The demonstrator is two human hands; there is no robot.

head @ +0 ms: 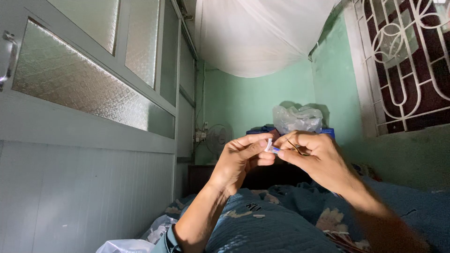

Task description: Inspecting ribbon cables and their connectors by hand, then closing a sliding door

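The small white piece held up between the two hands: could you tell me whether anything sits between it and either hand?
Nothing visible: the left hand and right hand both pinch the small white piece directly.

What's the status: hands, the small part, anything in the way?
Left hand and right hand raised together, fingers pinching a small clear plastic part. Right hand also holds a thin dark wire-like piece. Nothing between hands; blue quilt below.

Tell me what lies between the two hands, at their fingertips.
A small clear plastic piece with a blue end, pinched between left hand and right hand, in the head view.
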